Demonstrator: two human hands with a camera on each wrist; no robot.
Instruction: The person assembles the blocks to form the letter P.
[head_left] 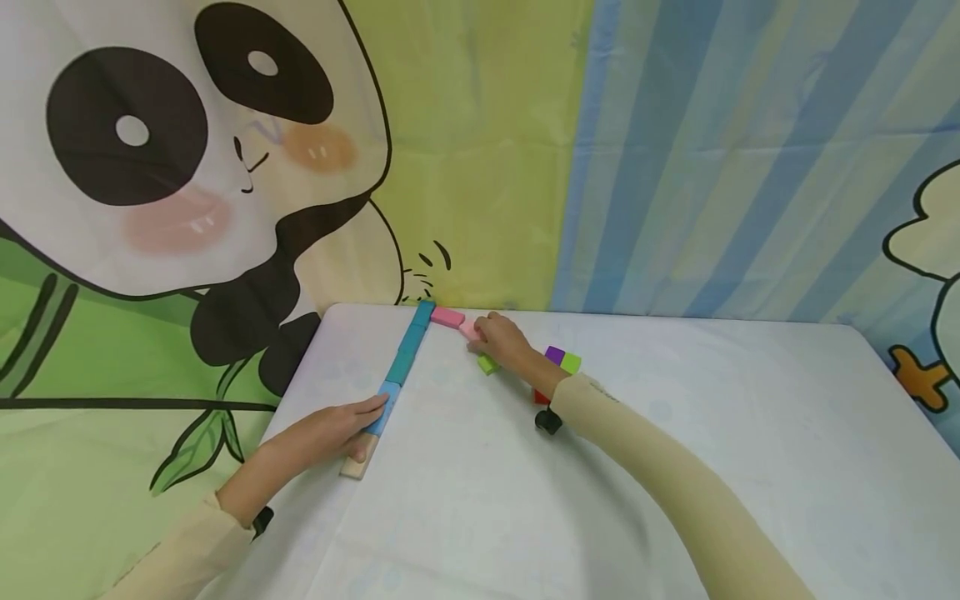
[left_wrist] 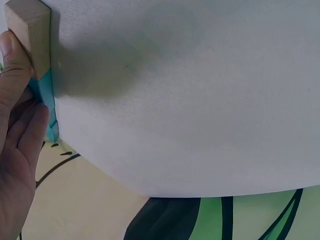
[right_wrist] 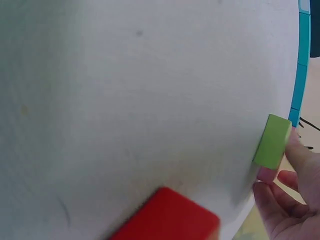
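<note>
A line of flat blocks runs along the left part of the white table, with teal blocks (head_left: 407, 350) at the far end, then a light blue block (head_left: 385, 407) and a plain wooden block (head_left: 360, 457) nearest. My left hand (head_left: 326, 433) rests on this line, straight fingers on the light blue block and thumb against the wooden one. A pink block (head_left: 447, 317) branches right from the far end. Beside it, my right hand (head_left: 506, 342) pinches a light pink block (right_wrist: 266, 173), partly hidden by the fingers. Touching its near side or very close is a green block (right_wrist: 274, 141).
Right of the right hand lie a purple block (head_left: 555, 355), a lime green block (head_left: 571, 363) and a red block (right_wrist: 167, 217), partly hidden by the forearm in the head view. Behind the table (head_left: 712, 375) hangs a panda-printed cloth (head_left: 480, 167).
</note>
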